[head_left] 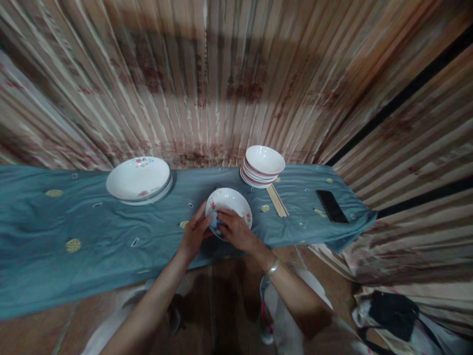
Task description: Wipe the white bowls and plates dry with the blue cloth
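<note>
A shallow white bowl (231, 199) with a flower pattern is tilted slightly toward me above the near part of the cloth-covered table. My left hand (194, 231) grips its left rim, fingers behind and thumb toward the inside. Inside the bowl, my right hand (236, 229) has its fingers bent around a bluish crumpled cloth (214, 221), pressed against the inner surface. Part of the cloth is hidden under the fingers. A silver bracelet (273, 266) circles my right wrist.
Stacked white floral plates (138, 180) lie to the left. At the back right stands a stack of white bowls (264, 160), with wooden chopsticks (277, 201) before it. A black phone (331, 206) rests farther right on the blue tablecloth (111, 236). Pleated curtains (221, 88) hang behind.
</note>
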Motion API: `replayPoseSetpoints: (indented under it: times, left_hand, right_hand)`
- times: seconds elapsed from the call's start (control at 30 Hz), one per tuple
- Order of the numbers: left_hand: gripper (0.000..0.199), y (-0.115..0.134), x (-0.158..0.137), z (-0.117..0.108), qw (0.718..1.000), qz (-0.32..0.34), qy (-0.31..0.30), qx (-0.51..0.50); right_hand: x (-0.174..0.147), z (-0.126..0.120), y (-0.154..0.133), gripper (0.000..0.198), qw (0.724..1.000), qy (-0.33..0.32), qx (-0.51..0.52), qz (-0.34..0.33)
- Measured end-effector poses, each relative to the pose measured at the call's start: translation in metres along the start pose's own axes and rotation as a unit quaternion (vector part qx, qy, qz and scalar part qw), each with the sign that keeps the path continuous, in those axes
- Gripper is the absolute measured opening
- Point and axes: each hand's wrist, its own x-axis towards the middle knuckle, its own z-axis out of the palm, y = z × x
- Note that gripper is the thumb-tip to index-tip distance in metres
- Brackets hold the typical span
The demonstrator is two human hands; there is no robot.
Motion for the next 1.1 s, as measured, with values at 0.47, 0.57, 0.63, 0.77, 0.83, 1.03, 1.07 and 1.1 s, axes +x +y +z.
replayPoseSetpoints:
  times: [0.47,0.57,0.63,0.77,0.83,1.03,1.07,1.1]
  left_hand:
    - [0.093,-0.001,0.0,-0.003,1.0,-0.009,-0.012,-0.004]
    - [0.089,-0.001,0.001,-0.003,1.0,-0.009,-0.003,0.001]
    - [0.086,-0.002,0.002,-0.003,1.0,-0.009,0.001,0.003]
    - [0.083,-0.003,0.004,-0.003,1.0,-0.005,0.005,-0.001]
    - [0.084,-0.003,0.004,-0.002,1.0,-0.005,0.005,-0.005]
    - [0.091,-0.004,0.005,-0.003,1.0,-0.001,0.005,-0.003]
    - [0.092,-0.004,0.005,-0.004,1.0,0.001,0.005,-0.001]
    - [0.092,-0.005,0.005,-0.004,1.0,0.001,0.004,0.0]
  right_hand:
    - [-0.005,-0.012,0.047,0.027,0.97,0.007,-0.209,0.121]
    - [-0.02,-0.018,0.043,0.021,0.964,-0.037,-0.228,0.135]
    - [-0.029,-0.021,0.04,0.021,0.965,-0.052,-0.221,0.132]
    - [-0.041,-0.028,0.03,0.024,0.981,-0.073,-0.148,0.101]
    - [-0.041,-0.031,0.023,0.021,0.988,-0.098,-0.085,0.087]
    - [-0.026,-0.017,0.001,0.02,0.993,-0.08,0.049,0.068]
    - [-0.023,-0.013,-0.001,0.02,0.993,-0.066,0.066,0.068]
    - [-0.02,-0.009,-0.002,0.02,0.993,-0.052,0.082,0.074]
